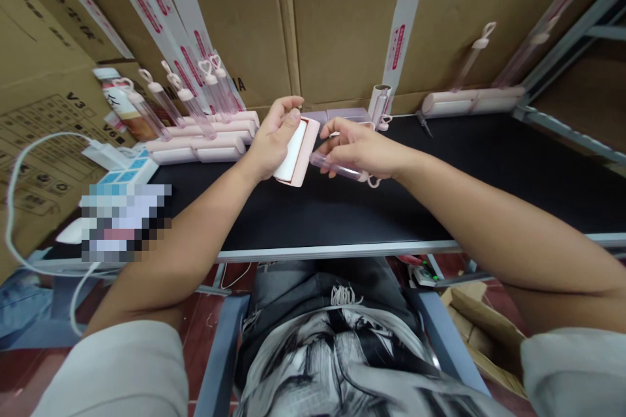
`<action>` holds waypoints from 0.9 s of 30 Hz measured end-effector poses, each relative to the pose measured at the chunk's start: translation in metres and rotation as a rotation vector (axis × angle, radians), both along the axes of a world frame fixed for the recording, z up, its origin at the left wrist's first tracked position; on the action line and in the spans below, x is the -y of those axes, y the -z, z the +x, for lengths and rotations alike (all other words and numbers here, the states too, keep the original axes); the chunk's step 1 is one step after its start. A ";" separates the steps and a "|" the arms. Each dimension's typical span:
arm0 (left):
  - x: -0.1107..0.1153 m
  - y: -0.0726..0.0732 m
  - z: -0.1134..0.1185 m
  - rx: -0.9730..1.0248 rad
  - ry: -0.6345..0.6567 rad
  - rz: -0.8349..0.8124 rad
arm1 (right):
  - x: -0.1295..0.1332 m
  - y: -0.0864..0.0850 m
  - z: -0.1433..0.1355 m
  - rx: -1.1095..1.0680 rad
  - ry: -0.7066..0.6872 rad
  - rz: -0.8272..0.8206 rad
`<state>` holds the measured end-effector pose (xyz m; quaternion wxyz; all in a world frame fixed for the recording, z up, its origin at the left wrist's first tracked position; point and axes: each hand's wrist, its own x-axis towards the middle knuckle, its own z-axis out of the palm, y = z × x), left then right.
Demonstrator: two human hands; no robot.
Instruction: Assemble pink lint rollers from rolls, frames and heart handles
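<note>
Above the black tabletop (342, 221), my left hand (274, 137) grips a pale pink plastic case (309, 146) with a white panel, tilted toward the middle. My right hand (364, 143) pinches a clear pinkish tube (337, 165) that has a pink loop-shaped cap at its right end. The tube's left end lies close to the case's right side; I cannot tell whether they touch. Parts of my right fingers are hidden behind the tube.
Pink cases (195, 148) with several upright capped tubes stand at back left; similar cases (450, 104) stand at back right. A cardboard roll (379, 99), a thin pointed tool (423, 124), a bottle (120, 101), a power strip (134, 169) and a pixelated object (122, 221) lie around. Cardboard (342, 26) walls the back.
</note>
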<state>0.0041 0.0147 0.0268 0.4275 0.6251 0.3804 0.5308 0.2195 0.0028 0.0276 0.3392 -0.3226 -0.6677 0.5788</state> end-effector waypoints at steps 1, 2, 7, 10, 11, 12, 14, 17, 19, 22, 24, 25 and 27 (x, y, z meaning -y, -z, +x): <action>-0.002 0.000 -0.002 -0.001 -0.008 -0.001 | -0.002 -0.001 0.003 0.005 -0.047 -0.004; -0.004 -0.001 -0.005 -0.003 -0.017 0.001 | -0.003 -0.002 0.007 0.026 -0.089 -0.003; -0.017 -0.004 -0.017 0.044 -0.068 0.009 | -0.011 -0.006 0.024 0.147 -0.177 0.051; -0.025 -0.008 -0.025 0.087 -0.100 0.028 | -0.016 -0.008 0.029 0.088 -0.076 0.079; -0.028 -0.008 -0.028 0.095 -0.114 0.038 | -0.018 -0.008 0.028 0.036 -0.024 0.080; -0.030 -0.008 -0.030 0.101 -0.129 0.050 | -0.020 -0.007 0.027 -0.025 0.031 0.080; -0.032 -0.008 -0.032 0.110 -0.149 0.073 | -0.026 -0.005 0.024 -0.130 0.139 0.096; -0.032 -0.003 -0.029 0.101 -0.161 0.098 | -0.032 0.001 0.016 -0.196 0.243 0.158; -0.031 0.001 -0.025 0.080 -0.175 0.125 | -0.033 0.005 0.012 -0.197 0.261 0.189; -0.029 0.007 -0.020 0.050 -0.195 0.164 | -0.031 0.008 0.010 -0.185 0.261 0.213; -0.029 0.011 -0.018 0.033 -0.204 0.175 | -0.030 0.008 0.010 -0.186 0.266 0.225; -0.029 0.013 -0.017 0.027 -0.209 0.178 | -0.029 0.008 0.010 -0.192 0.271 0.229; -0.028 0.015 -0.016 0.010 -0.210 0.182 | -0.028 0.006 0.011 -0.208 0.269 0.224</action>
